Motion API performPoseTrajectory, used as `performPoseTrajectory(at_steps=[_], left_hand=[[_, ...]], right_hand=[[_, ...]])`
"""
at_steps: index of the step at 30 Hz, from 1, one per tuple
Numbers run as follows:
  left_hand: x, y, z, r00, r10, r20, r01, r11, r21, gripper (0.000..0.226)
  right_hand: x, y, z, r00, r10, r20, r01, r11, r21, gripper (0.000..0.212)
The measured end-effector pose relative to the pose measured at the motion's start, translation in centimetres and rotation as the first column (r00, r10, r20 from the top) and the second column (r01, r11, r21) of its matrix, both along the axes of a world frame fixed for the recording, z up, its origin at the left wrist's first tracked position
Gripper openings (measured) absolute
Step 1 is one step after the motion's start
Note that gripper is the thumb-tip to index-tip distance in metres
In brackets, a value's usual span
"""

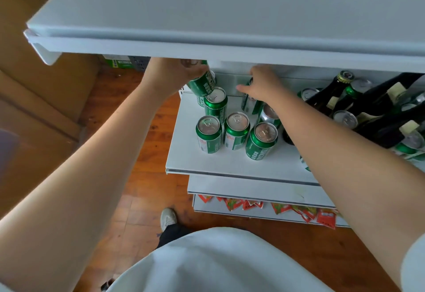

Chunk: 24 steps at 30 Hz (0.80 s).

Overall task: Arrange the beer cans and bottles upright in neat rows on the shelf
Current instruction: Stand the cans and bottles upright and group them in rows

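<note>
Cans stand upright at the left end of the white shelf (230, 165), where we reach in with both arms under the upper shelf (207, 16). Our left hand (177, 71) grips a tilted green can (202, 84) above the back cans, its body slanting down to the left. Our right hand (262, 84) curls over the top of another can (249, 104) standing near the back wall. Three cans (236, 134) make a front row, with more behind them. Dark bottles (358, 107) lie tipped among loose cans on the right. Red packets (299, 211) sit on the bottom shelf.
</note>
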State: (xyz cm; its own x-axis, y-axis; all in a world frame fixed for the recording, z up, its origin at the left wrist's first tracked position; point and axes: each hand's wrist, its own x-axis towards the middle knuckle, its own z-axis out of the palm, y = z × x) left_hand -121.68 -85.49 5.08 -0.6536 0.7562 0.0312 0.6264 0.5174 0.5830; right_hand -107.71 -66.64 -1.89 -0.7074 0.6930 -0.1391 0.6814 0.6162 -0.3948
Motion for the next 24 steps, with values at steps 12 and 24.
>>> performPoseTrajectory(at_steps=[12, 24], left_hand=[[-0.1, -2.0, -6.1, 0.993, 0.114, -0.018, -0.115, 0.992, -0.053, 0.054], [2.0, -0.2, -9.0, 0.980, 0.165, 0.114, -0.161, 0.986, -0.039, 0.055]], right_hand=[[3.4, -6.4, 0.5, 0.963, 0.031, -0.269, 0.039, 0.967, 0.250, 0.035], [14.3, -8.7, 1.7, 0.527, -0.195, -0.827, 0.561, 0.811, 0.166, 0.016]])
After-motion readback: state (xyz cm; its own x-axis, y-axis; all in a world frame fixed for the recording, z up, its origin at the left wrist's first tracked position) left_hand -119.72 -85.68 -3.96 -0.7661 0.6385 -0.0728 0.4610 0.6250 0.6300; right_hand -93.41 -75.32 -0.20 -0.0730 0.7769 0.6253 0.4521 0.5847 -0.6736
